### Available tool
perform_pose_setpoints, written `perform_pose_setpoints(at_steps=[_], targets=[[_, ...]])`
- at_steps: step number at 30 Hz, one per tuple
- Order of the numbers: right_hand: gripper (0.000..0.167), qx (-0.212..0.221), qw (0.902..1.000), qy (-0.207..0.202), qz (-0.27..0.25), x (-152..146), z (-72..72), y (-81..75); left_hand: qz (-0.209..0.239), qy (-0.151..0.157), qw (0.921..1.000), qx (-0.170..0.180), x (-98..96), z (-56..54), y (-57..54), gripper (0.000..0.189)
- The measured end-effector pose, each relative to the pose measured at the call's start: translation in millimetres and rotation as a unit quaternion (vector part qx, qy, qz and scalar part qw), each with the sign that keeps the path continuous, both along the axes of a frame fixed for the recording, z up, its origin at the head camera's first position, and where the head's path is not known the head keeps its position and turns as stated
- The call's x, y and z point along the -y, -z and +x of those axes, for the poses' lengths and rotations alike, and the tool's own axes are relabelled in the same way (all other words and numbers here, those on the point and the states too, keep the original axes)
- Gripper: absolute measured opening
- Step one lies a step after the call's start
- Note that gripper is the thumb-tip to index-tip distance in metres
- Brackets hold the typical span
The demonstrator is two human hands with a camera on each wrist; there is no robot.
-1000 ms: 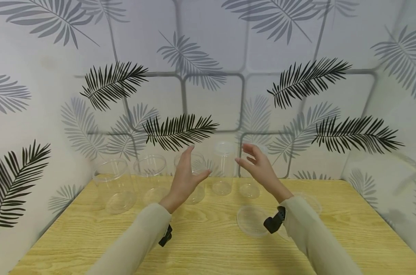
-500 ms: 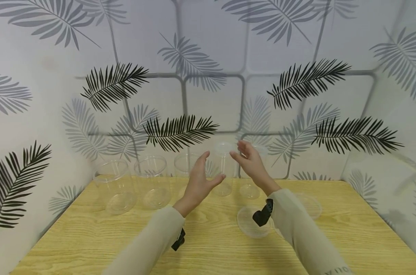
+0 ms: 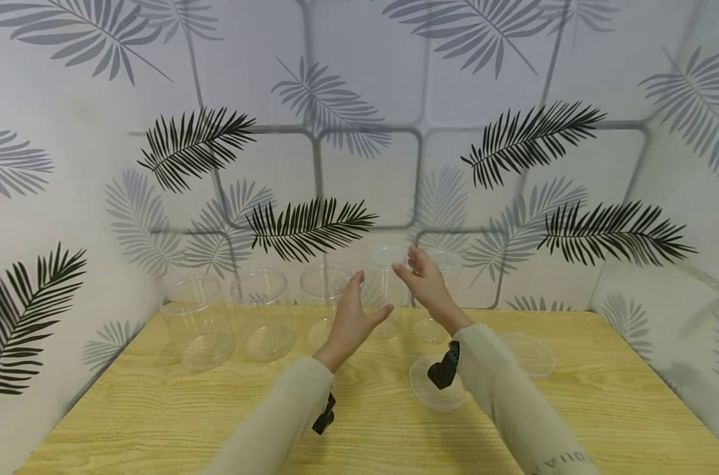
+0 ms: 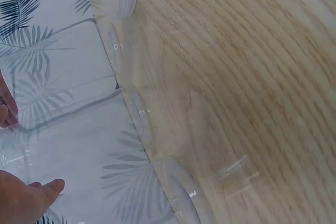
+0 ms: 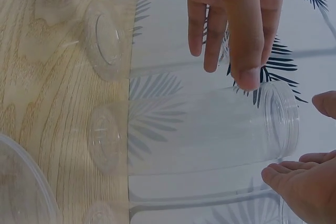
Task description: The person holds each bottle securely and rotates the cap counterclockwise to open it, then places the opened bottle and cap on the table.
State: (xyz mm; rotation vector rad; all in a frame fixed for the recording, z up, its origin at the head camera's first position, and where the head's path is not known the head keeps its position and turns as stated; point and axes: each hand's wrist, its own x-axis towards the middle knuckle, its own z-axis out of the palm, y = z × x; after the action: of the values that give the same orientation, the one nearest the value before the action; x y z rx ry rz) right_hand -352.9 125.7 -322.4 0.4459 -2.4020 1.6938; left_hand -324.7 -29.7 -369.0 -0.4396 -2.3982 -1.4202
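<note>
A tall clear plastic jar [image 3: 388, 290] stands upright near the back of the table, with a clear lid [image 5: 282, 118] on top. My left hand [image 3: 352, 323] is at the jar's left side, thumb and fingers spread apart. On the other side my right hand [image 3: 431, 290] is raised by the lid, fingers loosely bent. In the right wrist view its thumb comes right at the jar's rim, and the left hand [image 5: 310, 182] faces it across the lid. Neither hand grips anything. A second tall lidded jar [image 3: 445, 260] is partly hidden behind my right hand.
Three wider clear jars without lids, the outermost jar [image 3: 196, 330] at the far left, stand in a row left of the hands. Flat round clear lids lie on the wooden table [image 3: 157, 422], one lid [image 3: 433, 389] under my right wrist and another lid [image 3: 528, 356] farther right.
My left hand has moved right and slightly down toward the tall jar. My right hand has moved left toward the same jar. The jars and loose lids stay where they were.
</note>
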Motion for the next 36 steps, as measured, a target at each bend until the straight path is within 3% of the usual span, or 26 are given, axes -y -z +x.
perform_pose_setpoints(at_steps=[12, 22, 36], targets=[[0.068, 0.050, 0.9986, 0.011, -0.013, 4.9, -8.0, 3.2, -0.003, -0.008, 0.9985, 0.053, -9.5, -11.4, 5.7, 0.085], [0.067, 0.068, 0.9975, 0.006, -0.017, 5.7, -13.2, 6.9, -0.009, -0.024, 0.9990, 0.038, -14.8, -21.5, 8.4, 0.082], [0.066, 0.054, 0.9979, 0.002, -0.036, 7.9, -10.7, 9.0, -0.001, -0.034, 0.9988, 0.035, -18.6, -21.7, 11.0, 0.077]])
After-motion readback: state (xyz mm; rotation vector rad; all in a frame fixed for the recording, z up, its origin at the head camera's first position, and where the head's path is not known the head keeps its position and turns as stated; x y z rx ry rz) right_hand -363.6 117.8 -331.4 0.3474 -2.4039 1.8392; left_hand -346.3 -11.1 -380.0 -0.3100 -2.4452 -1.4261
